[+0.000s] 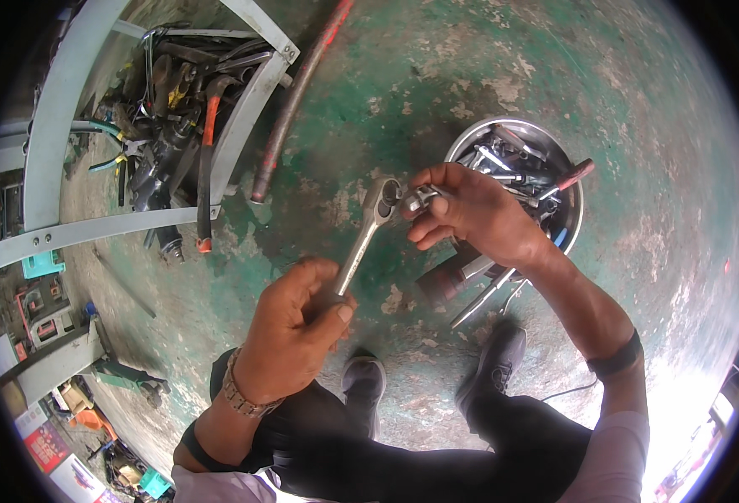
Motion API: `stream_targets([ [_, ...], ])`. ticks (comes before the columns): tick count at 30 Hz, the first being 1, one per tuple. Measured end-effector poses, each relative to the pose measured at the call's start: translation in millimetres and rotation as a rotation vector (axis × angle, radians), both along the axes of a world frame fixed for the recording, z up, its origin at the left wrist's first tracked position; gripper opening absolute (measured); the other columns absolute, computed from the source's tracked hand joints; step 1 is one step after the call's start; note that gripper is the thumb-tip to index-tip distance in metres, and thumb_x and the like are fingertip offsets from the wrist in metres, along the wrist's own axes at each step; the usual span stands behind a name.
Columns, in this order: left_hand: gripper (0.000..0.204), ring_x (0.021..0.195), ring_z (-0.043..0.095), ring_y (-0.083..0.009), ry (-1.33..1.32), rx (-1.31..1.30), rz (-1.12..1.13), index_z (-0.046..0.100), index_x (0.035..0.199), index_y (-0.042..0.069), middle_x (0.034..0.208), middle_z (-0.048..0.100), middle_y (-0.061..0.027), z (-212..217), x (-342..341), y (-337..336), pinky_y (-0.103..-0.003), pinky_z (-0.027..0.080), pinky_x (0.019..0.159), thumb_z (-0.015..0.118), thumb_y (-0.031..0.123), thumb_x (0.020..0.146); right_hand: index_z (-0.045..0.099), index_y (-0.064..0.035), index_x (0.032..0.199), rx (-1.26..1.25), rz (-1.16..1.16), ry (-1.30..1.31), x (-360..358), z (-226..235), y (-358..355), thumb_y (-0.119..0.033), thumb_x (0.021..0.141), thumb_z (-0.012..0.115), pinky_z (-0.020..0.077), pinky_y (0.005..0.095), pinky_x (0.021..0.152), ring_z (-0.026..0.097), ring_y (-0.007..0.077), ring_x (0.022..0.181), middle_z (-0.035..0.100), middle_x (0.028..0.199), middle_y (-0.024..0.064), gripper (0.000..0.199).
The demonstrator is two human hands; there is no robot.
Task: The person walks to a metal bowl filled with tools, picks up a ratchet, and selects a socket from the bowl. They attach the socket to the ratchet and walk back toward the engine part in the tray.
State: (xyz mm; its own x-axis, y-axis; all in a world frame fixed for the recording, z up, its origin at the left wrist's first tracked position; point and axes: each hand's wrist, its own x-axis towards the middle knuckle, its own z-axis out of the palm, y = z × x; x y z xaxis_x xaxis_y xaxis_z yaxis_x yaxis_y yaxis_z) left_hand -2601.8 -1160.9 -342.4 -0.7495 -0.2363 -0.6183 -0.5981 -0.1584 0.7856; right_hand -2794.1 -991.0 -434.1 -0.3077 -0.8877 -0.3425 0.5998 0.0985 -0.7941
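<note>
My left hand is closed around the handle of a silver ratchet wrench, whose round head points up and away from me. Close beside that head, my right hand pinches a small shiny metal socket between thumb and fingers. Whether the socket touches the ratchet head I cannot tell. Behind and below my right hand stands a round metal bowl full of wrenches and other hand tools, partly hidden by the hand. A tool with a red handle lies across its rim.
A grey metal frame on the left encloses a heap of tools, with an orange-and-black hammer leaning at its edge. One long reddish bar lies on the worn green floor. My shoes are just below the bowl.
</note>
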Motion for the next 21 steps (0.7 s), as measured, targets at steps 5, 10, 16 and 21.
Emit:
stream_targets([
  [5, 0.026, 0.067, 0.055, -0.0057, 0.008, 0.002, 0.001, 0.05, 0.114, -0.003, 0.088, 0.06, -0.0038, -0.1, 0.3, 0.9, -0.021, 0.045, 0.057, 0.057, -0.004, 0.089, 0.04, 0.0073, 0.13, 0.043, -0.016, -0.125, -2.9, -4.5, 4.6, -0.04, 0.098, 0.05, 0.055, 0.033, 0.073, 0.066, 0.0213, 0.08, 0.061, 0.1, 0.0165, 0.058],
  [10, 0.025, 0.066, 0.055, -0.0063, 0.006, -0.01, -0.008, 0.05, 0.113, -0.004, 0.086, 0.06, -0.0041, 1.3, -0.7, 0.9, -0.021, 0.045, 0.056, 0.057, -0.003, 0.089, 0.045, 0.0076, 0.128, 0.069, -0.006, -0.126, -7.5, -8.6, 6.7, -0.043, 0.098, 0.049, 0.0536, 0.0337, 0.071, 0.063, 0.02, 0.075, 0.061, 0.097, 0.0157, 0.059],
  [16, 0.024, 0.067, 0.056, -0.0116, -0.02, 0.004, -0.014, 0.05, 0.11, -0.003, 0.089, 0.058, -0.0082, 3.5, -3.2, 0.4, -0.025, 0.047, 0.058, 0.055, -0.006, 0.087, 0.043, 0.0077, 0.135, 0.071, -0.035, -0.002, -3.9, -3.3, 5.9, -0.029, 0.099, 0.053, 0.0536, 0.0276, 0.072, 0.064, 0.0178, 0.081, 0.063, 0.099, 0.0121, 0.052],
  [21, 0.023, 0.067, 0.056, -0.0116, -0.013, 0.006, -0.011, 0.05, 0.11, -0.003, 0.088, 0.059, -0.008, 3.2, -3.8, 0.1, -0.025, 0.048, 0.058, 0.055, -0.005, 0.087, 0.043, 0.0059, 0.136, 0.07, 0.031, 0.255, -0.8, -2.4, 5.0, -0.005, 0.093, 0.06, 0.0542, 0.0271, 0.076, 0.063, 0.0141, 0.085, 0.063, 0.104, 0.0084, 0.047],
])
